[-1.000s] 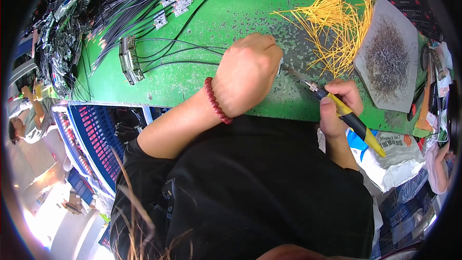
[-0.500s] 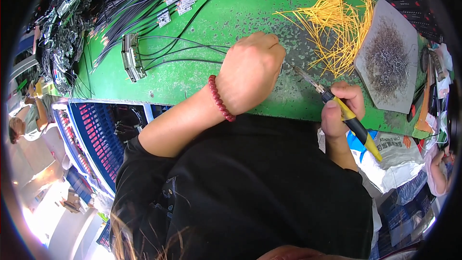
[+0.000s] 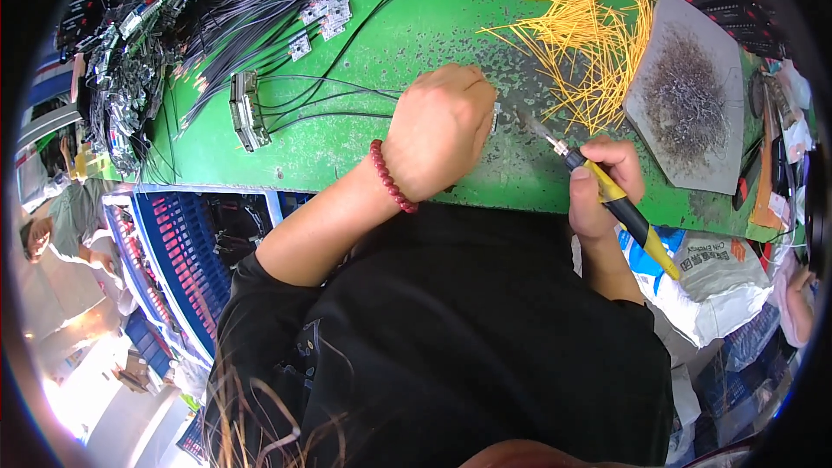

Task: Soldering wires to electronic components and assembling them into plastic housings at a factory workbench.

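Observation:
My left hand (image 3: 439, 126) is a closed fist over the green bench, back of the hand up. Black cables (image 3: 342, 113) run under it from a metal connector block (image 3: 249, 111) lying to its left. A small pale edge (image 3: 496, 117) shows just past the knuckles; the fingertips and most of what they grip are hidden. To the right, my right hand (image 3: 596, 204) is closed round the yellow-and-black handle of a soldering iron (image 3: 626, 215). Its metal tip points up and left toward the left fist, a short gap away.
Loose thin yellow sticks (image 3: 598, 43) lie beyond the iron. A grey plate (image 3: 646, 117) with dark solder residue stands at the right. Small circuit boards (image 3: 328, 16) on black cables lie at the back left, beside a heap of connectors (image 3: 130, 61). A green bench edge (image 3: 511, 215) runs before me.
The view has shifted slightly. My left hand is a little nearer the connector block, and the soldering iron sits slightly farther left in view. Both grips look the same.

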The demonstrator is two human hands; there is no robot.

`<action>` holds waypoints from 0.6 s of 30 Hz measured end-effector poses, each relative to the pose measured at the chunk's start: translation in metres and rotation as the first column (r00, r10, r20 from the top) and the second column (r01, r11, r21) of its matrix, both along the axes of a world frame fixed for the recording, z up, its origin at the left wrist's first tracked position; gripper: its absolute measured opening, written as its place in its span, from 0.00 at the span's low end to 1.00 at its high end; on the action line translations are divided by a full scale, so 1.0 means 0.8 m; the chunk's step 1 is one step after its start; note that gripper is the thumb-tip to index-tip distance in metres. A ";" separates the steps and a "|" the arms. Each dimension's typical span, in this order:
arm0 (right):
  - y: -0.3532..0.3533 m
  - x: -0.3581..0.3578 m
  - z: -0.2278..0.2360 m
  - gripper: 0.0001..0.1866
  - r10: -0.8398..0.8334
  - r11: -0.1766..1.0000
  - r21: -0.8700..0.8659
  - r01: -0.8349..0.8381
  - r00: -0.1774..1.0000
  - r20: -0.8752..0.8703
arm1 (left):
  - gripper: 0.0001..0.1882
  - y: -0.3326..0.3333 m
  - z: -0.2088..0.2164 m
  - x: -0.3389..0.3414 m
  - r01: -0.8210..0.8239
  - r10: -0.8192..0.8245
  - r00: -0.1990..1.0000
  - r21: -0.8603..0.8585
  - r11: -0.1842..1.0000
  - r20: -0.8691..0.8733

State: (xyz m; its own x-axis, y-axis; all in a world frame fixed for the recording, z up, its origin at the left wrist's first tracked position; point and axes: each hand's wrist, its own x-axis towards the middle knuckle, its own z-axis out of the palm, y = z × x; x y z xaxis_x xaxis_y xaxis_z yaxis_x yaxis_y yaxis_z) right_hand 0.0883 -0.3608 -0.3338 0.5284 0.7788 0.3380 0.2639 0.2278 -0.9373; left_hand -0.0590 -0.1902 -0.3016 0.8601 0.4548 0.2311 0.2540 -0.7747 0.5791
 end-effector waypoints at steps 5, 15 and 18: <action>0.012 -0.014 0.017 0.23 -0.033 0.999 -0.014 0.031 0.989 -0.146 | 0.05 0.005 0.001 -0.005 0.057 -0.056 0.998 -0.036 0.998 0.030; 0.010 -0.015 0.005 0.17 0.037 0.999 -0.011 -0.039 0.994 -0.104 | 0.18 0.114 0.025 -0.001 -0.332 0.519 0.741 0.439 0.835 -0.427; 0.012 -0.018 0.009 0.17 0.031 0.999 -0.019 -0.032 0.995 -0.093 | 0.12 0.133 0.005 0.001 -0.383 0.529 0.760 0.397 0.834 -0.377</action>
